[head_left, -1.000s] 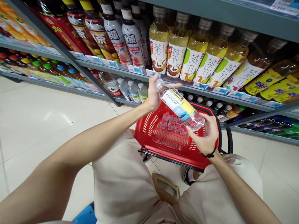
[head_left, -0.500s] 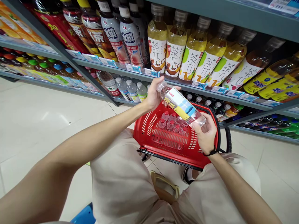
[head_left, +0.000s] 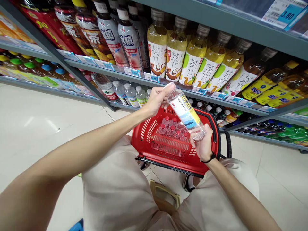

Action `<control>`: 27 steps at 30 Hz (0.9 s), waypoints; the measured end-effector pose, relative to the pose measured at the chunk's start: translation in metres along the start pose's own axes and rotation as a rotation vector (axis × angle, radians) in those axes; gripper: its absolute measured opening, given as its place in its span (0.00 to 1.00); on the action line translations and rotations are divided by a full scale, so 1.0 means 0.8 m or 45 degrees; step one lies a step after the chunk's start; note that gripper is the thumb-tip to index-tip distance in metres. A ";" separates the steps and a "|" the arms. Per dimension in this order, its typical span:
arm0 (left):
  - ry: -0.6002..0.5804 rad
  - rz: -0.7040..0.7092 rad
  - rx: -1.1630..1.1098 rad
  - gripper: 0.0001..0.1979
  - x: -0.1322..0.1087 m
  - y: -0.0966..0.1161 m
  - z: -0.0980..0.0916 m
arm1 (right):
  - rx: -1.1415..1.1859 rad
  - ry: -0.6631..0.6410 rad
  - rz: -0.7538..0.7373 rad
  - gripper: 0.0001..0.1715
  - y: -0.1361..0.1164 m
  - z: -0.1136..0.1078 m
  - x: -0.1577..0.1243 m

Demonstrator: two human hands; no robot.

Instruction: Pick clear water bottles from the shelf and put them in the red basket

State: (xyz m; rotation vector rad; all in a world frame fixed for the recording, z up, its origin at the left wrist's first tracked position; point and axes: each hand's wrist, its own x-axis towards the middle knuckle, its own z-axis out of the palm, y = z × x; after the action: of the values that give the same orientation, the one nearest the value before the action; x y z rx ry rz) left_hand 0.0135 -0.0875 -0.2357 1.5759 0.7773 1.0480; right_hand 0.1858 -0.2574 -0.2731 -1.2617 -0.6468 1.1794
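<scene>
A clear plastic bottle (head_left: 186, 112) with a white, blue and yellow label is held tilted between both hands, its cap end up and to the left. My left hand (head_left: 156, 100) is closed around the cap end, and its thumb lies over the top. My right hand (head_left: 204, 142) grips the base, the palm beneath it. Below the bottle stands a red shopping basket (head_left: 166, 158), partly covered by the bottle and my right hand. Inside it, several small clear bottles with red caps (head_left: 170, 130) stand grouped together.
Grey store shelves (head_left: 168, 84) run across the front, filled with rows of drinks, including tea bottles with white labels (head_left: 176, 57). The basket's black handle (head_left: 228, 144) sticks out on the right. Pale floor tiles (head_left: 29, 134) extend to the left. A blue object (head_left: 76, 225) shows at the bottom edge.
The bottle has been turned about its length, so its label now faces differently. My left thumb has moved over the cap. The whole view has shifted slightly.
</scene>
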 end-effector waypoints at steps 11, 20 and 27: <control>0.154 0.025 0.186 0.29 0.009 -0.003 -0.012 | 0.053 -0.342 0.215 0.37 -0.005 0.003 -0.003; 0.097 -0.041 0.300 0.27 0.005 0.003 -0.016 | -0.070 -0.294 0.405 0.43 0.005 -0.003 0.003; 0.015 0.002 0.242 0.20 0.007 0.001 -0.019 | -0.178 -0.313 0.540 0.46 0.010 -0.008 0.012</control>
State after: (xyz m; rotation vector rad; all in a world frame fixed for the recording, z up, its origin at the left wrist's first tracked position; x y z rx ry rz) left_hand 0.0020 -0.0766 -0.2322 1.7320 0.9053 1.0094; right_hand 0.1918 -0.2517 -0.2842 -1.4278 -0.6677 1.6824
